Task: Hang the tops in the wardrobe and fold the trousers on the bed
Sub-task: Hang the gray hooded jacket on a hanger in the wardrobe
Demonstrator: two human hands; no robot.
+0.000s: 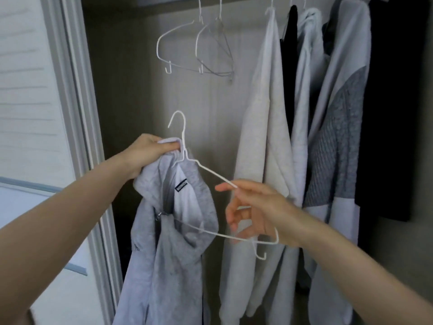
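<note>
Hands gripping top, hanger

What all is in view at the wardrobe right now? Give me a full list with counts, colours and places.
grey zip top: one, light grey, half on the held hanger, hanging low at centre-left
held hanger: one, white wire, in front of the wardrobe, one shoulder inside the top
empty hangers: at least two, white and grey wire, up at the top centre
hung garments: several, cream, white, grey and black, on the right side
wardrobe door: one, white, slatted, at the left
left hand: grips the top's collar by the hanger's neck
right hand: fingers loosely curled, holding the hanger's bare arm
</note>
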